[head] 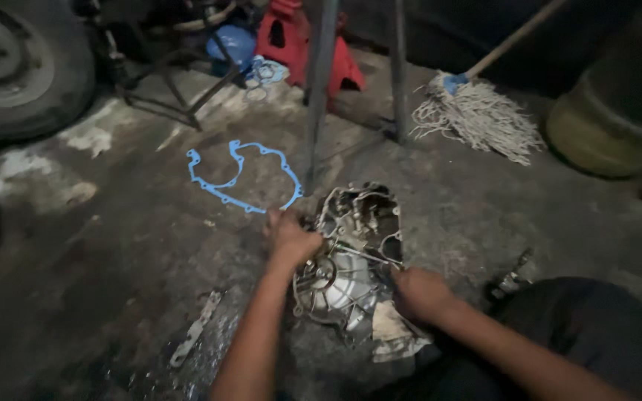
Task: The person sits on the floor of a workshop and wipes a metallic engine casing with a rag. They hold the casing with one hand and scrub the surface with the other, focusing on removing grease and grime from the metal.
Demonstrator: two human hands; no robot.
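Observation:
A grey metal engine case cover (354, 252) lies open side up on the dark concrete floor. My left hand (290, 238) grips its left rim near the top. At the cover's lower right edge my right hand (419, 292) is closed over the rim, beside a crumpled rag or paper (391, 334) under the cover. Whether either hand holds a small tool I cannot tell. A blue gasket (241, 177) lies flat on the floor, up and left of the cover.
A tyre (20, 67) stands at the top left, and a red stand (299, 41) and metal legs (319, 89) at the top centre. A mop head (477, 115) lies top right, next to a yellowish drum (611, 126). A metal strip (196, 327) and small part (510, 281) lie on the floor.

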